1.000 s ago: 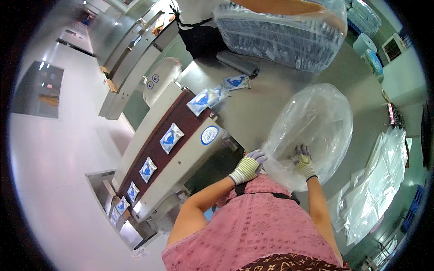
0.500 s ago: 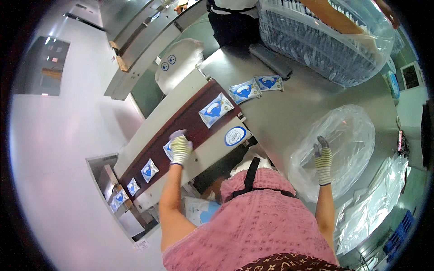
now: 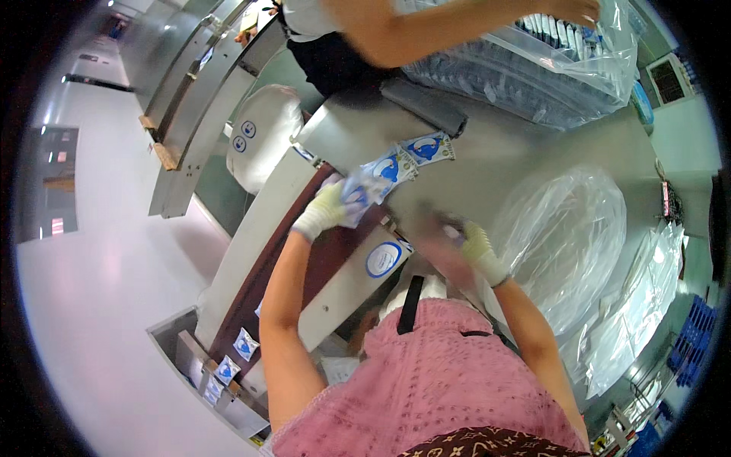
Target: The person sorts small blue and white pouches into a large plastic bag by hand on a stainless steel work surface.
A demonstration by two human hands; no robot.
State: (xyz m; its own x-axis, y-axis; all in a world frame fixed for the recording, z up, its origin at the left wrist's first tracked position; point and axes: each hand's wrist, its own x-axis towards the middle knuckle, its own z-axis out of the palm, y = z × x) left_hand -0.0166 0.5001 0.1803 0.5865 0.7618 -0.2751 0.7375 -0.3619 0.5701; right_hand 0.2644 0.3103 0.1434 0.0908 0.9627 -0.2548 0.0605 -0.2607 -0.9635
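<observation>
At the end of the conveyor belt, my gloved left hand point(image 3: 326, 209) closes on the edge of a blue-and-white packet point(image 3: 356, 199), which is blurred. Just past it, a second packet point(image 3: 390, 169) and a third packet point(image 3: 428, 148) lie overlapping on the metal table. My gloved right hand point(image 3: 481, 250) is over the near side of the table, right of the belt's end, beside a large clear plastic bag point(image 3: 571, 244). Motion smears its fingers, so I cannot tell whether they hold anything.
The maroon belt point(image 3: 263, 293) carries more packets, including one packet point(image 3: 245, 344), at lower left. A co-worker's arm point(image 3: 464, 38) reaches over a big clear bag point(image 3: 518, 84) filled with packets. A dark grey roll point(image 3: 425, 105) lies before it. Flat plastic bags point(image 3: 636, 320) rest at right.
My left hand has moved up the belt to the packet at its end. My right hand has left the clear bag and moved left. The co-worker's arm now stretches farther across.
</observation>
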